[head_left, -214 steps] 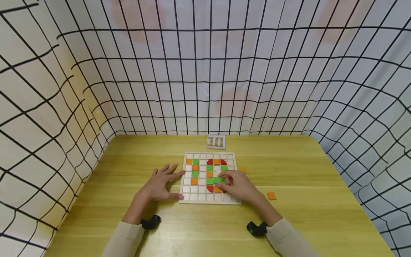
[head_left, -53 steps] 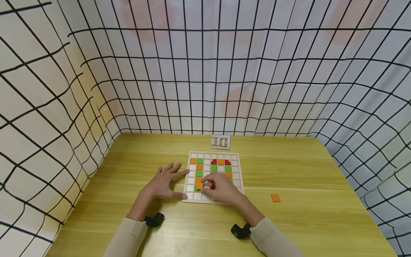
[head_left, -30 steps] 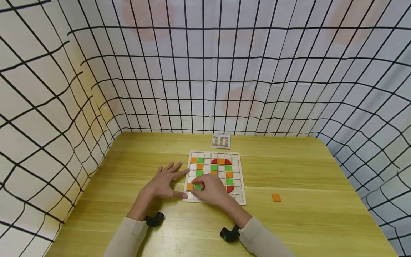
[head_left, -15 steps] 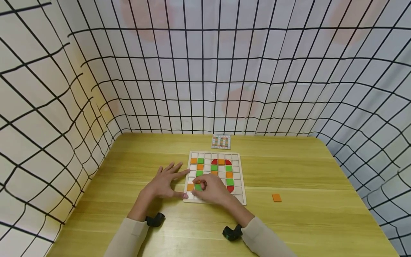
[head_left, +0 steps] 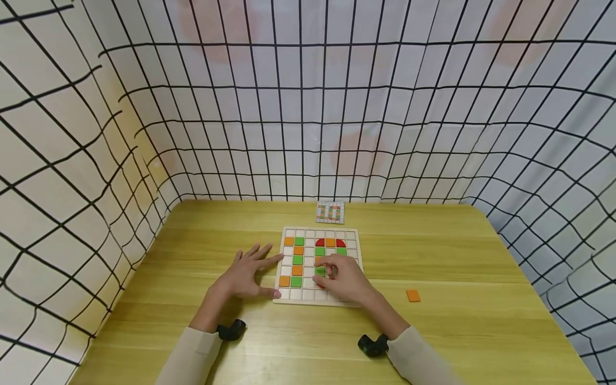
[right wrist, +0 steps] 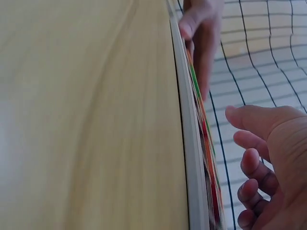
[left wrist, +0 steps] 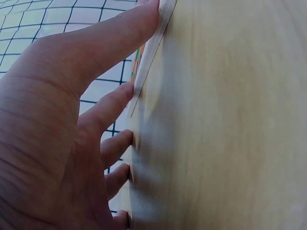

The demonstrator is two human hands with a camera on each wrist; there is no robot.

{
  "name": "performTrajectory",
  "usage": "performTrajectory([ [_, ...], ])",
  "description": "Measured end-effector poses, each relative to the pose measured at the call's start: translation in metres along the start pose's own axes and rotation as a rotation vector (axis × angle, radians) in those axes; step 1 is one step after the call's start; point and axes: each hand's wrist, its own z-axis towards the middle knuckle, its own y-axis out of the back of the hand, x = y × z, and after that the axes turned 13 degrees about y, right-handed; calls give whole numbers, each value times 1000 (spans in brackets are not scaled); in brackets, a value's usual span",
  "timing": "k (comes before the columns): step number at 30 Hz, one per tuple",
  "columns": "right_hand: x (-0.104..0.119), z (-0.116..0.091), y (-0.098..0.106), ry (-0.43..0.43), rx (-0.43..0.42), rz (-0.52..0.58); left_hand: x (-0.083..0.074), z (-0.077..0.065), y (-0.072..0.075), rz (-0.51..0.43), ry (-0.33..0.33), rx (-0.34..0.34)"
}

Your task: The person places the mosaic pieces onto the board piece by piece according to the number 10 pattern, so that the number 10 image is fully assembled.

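Observation:
In the head view a white gridded board (head_left: 308, 293) lies on the table, set with green, orange and red tiles. My left hand (head_left: 246, 274) is spread flat beside it, index finger and thumb touching its left edge; the left wrist view shows that thumb (left wrist: 120, 31) against the board's side. Over the right half of the board hovers my right hand (head_left: 347, 278), thumb and index finger parted with nothing between them. It hides several tiles there. A lower-left cell holds an orange tile (head_left: 284, 280), with a green tile (head_left: 295, 281) right beside it.
One loose orange tile (head_left: 413, 295) lies on the wooden table (head_left: 462, 321) right of the board. Behind the board is a small card (head_left: 330, 212) printed with a coloured grid pattern. White walls with black grid lines (head_left: 308, 107) surround the table.
An orange tile pinched by my right hand was put in a lower-left cell, beside a green one. That hand then moved right. An orange tile beside the board's right edge is gone; my left hand stayed.

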Motion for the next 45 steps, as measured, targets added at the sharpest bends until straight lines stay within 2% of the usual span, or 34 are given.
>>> performTrajectory([
  [7, -18, -24, 32, -1, -22, -52, -2, -2, 0, -6, -10, 2],
  [11, -28, -39, 50, -45, -23, -70, -2, -2, 0, -9, -14, 4],
  [18, -43, -62, 80, -117, 4, -104, 1, -2, 1, -5, -17, -10],
  [23, -52, -80, 98, -129, 32, -136, 3, -2, 0, 0, -14, -7],
  [35, -75, -127, 126, -106, 23, -150, 0, -1, -2, -12, -19, -1],
  [45, -89, -142, 140, -43, 2, -157, 1, -1, -1, -3, -10, -5],
])
